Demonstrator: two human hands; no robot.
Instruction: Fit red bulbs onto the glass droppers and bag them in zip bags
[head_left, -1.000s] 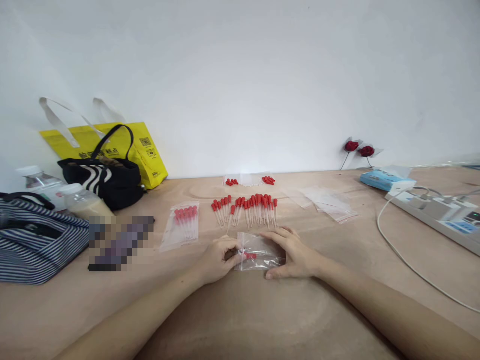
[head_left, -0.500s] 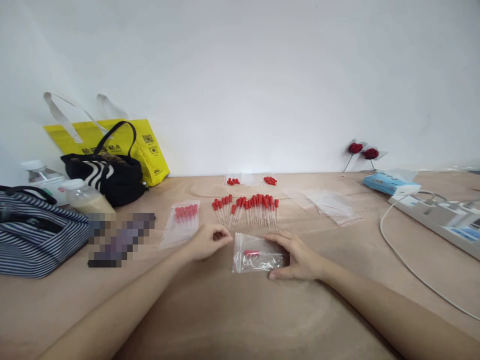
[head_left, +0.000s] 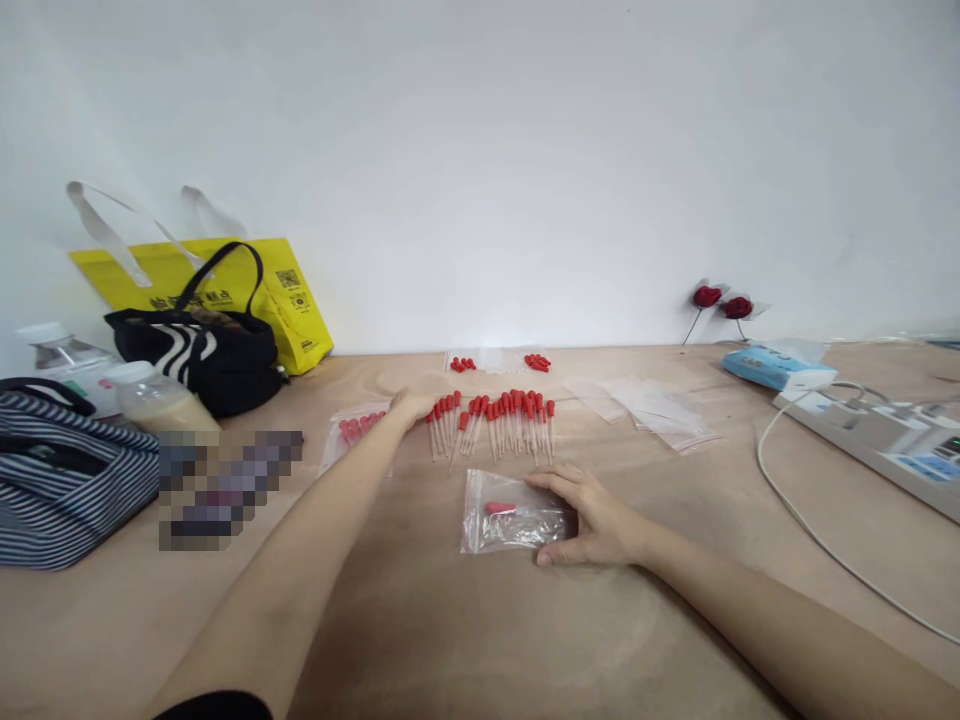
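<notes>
Left hand (head_left: 411,405) reaches with loose, unclamped grip to the left end of the dropper row (head_left: 491,420) on the desk (head_left: 480,620), right hand (head_left: 592,515) flat on the bag (head_left: 510,512); risk: fingers scatter neighbouring droppers, bag mouth closes.

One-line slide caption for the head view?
Left hand reaches the row of red-capped droppers; right hand rests on a clear bag on the wooden table.

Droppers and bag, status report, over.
Left hand out at the left end of the dropper row, grip unclear. Right hand flat on the bag, one dropper inside. Filled bag lies under the left forearm.
</notes>
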